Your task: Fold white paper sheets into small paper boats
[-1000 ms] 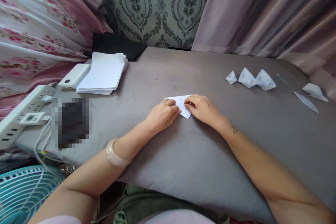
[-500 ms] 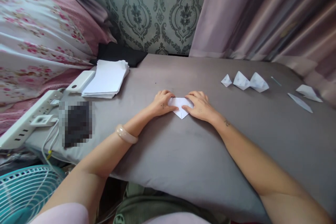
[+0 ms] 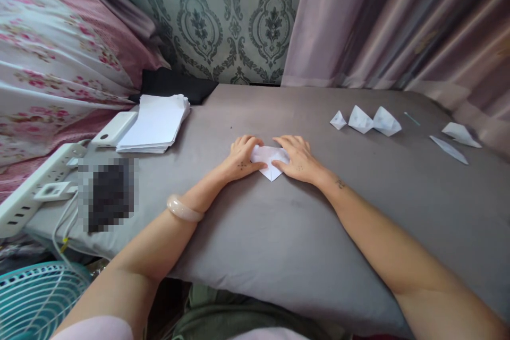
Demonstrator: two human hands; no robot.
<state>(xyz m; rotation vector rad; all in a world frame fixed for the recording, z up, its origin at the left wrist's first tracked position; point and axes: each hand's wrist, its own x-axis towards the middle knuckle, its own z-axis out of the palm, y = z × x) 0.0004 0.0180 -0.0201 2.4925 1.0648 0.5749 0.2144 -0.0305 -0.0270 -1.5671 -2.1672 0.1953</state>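
Note:
A small folded white paper [image 3: 271, 172] lies on the grey cloth surface, its pointed end toward me and a crease running up its middle. My left hand [image 3: 245, 158] grips its left side, thumb on top and fingers curled at the far edge. On the right side my right hand [image 3: 297, 159] holds the paper the same way, its thumb pressing near the centre crease. Both thumbs lie close together on the paper. The fingers hide its left and right corners.
Several folded paper pieces, among them a paper shape [image 3: 386, 121], sit at the far right. A stack of white paper [image 3: 153, 123] lies far left, near a power strip [image 3: 43, 188] with cables. A teal fan [image 3: 40, 300] stands at lower left.
My thumbs have shifted slightly on the folded paper, and more of the centre crease shows. The whole view has turned a little to the right.

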